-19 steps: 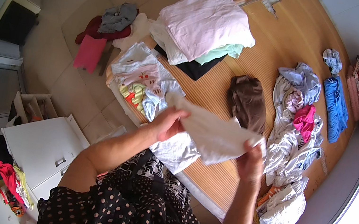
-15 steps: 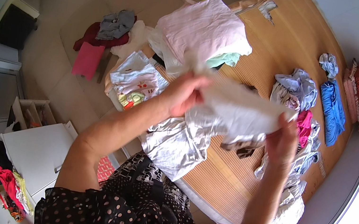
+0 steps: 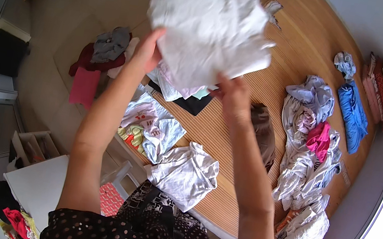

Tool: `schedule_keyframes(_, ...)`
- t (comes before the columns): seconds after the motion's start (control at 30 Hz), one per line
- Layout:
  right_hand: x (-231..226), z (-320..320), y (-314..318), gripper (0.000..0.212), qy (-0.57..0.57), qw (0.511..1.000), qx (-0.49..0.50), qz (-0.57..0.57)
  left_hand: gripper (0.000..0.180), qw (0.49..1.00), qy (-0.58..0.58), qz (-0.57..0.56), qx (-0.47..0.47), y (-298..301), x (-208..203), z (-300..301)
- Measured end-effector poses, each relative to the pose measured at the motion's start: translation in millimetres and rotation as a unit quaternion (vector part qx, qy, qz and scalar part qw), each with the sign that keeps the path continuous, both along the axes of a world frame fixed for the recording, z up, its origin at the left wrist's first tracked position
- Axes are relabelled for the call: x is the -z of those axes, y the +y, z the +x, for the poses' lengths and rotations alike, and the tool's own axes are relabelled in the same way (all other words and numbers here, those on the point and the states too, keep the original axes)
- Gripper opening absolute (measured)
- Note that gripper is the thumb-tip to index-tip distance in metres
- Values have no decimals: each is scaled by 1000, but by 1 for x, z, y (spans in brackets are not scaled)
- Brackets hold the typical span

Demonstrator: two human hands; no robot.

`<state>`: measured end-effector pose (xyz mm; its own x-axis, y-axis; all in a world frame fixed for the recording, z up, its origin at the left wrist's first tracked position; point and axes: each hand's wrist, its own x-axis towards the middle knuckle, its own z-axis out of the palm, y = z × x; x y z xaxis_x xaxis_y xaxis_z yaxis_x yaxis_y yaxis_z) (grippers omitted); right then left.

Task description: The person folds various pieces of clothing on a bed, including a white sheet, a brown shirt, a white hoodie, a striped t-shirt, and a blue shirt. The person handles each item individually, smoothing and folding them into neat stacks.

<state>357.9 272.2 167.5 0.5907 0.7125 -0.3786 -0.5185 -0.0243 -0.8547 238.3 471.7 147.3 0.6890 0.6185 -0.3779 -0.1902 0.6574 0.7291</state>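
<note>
The left hand [image 3: 148, 51] grips the lower left edge of a wide, soft white cloth [image 3: 213, 26], thumb along the near side, other fingers mostly hidden. The right hand [image 3: 234, 95] pinches the same cloth by its lower edge, so both hands are holding it, set well apart. The cloth is spread out at 12 o'clock; its right edge juts over a tan striped mat [image 3: 232, 193] on a bed, and its weave is blurred.

Beneath it in view, a black folded cloth [image 3: 195, 106] and pale layers show at the lower rim of a stack; whether the white cloth touches them cannot be told.

A dark brown folded garment [image 3: 263, 132] lies at 3 o'clock, partly behind the right forearm. At 6 o'clock a crumpled white shirt [image 3: 186, 175] reaches the bed's near edge; a strip of mat runs between it and a long heap of white and lavender clothes [image 3: 296, 163] at 3 to 4 o'clock. Pastel printed clothes [image 3: 155, 123] sit by the bed's edge near 8 o'clock. A folded bright blue cloth [image 3: 352, 114] lies toward the far right edge at 2 o'clock.
</note>
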Motion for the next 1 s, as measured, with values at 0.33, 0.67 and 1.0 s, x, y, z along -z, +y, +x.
schedule_keyframes(0.33,192,-49,-365,32,-198,831,40,-518,42,982,168,17,-81,-40,153,-61)
schedule_keyframes(0.67,217,-20,-503,58,-157,667,-235,-689,10,936,301,171,69,-227,164,-43)
schedule_keyframes(1.0,228,-3,-513,59,-140,694,-233,-666,15,890,108,316,311,-404,151,195)
